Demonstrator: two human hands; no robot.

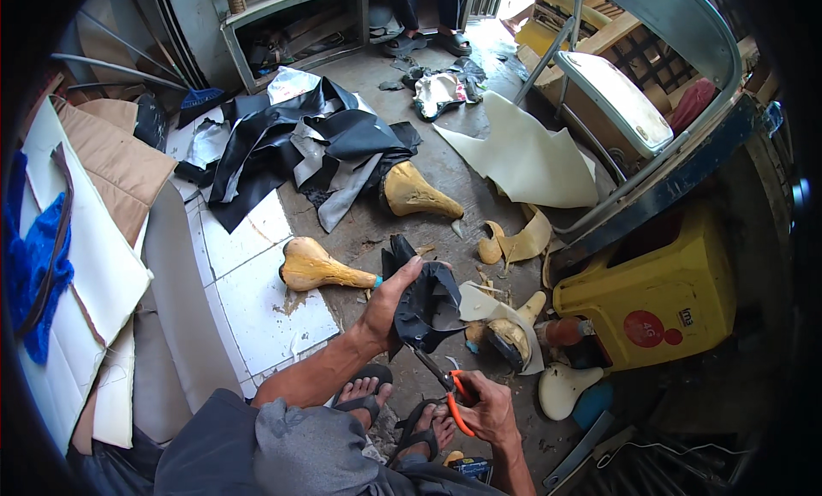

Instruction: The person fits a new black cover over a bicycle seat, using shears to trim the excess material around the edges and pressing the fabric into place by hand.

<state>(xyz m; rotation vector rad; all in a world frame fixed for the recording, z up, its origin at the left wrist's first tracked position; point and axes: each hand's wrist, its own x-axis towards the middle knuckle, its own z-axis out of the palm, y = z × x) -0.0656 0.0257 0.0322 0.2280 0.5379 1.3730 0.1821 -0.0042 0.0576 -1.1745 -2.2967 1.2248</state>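
My left hand (390,301) grips a piece of black sheet material (425,306), bent into a hollow, cup-like shape, with the thumb on its upper edge. Closed around the orange handles of a pair of scissors (459,400) is my right hand (491,410). The scissors' dark blades point up at the lower edge of the black material; whether they touch it I cannot tell. Left of my left hand lies a yellowish foam bicycle saddle (312,265), its narrow end near my wrist. Another foam saddle (418,192) rests farther off, beside black scraps.
Black and grey sheet scraps (291,145) are heaped at the far left. A pale foam sheet (522,154) lies near a folding chair (616,102). A yellow plastic stool (655,299) lies at the right, near a cream saddle (565,391). Another person's feet (428,44) stand at the back.
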